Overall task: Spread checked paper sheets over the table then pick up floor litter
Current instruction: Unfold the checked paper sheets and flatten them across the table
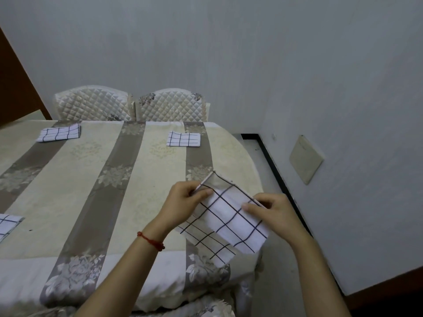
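Both hands, left hand point(180, 197) and right hand point(272, 210), are pinching a checked sheet point(231, 216) by its upper edge above the table's point(75, 197) near right corner. Three folded sheets point(183, 138) are lying on the striped floral tablecloth point(142, 154), with two quilted chairs point(170, 105) standing against a grey wall point(229, 53).

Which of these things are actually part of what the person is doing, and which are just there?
Part of the job:
- checked sheet in hand, held by left hand and right hand
- folded checked sheets
- striped tablecloth

Just there:
- two quilted chair backs
- wall plate
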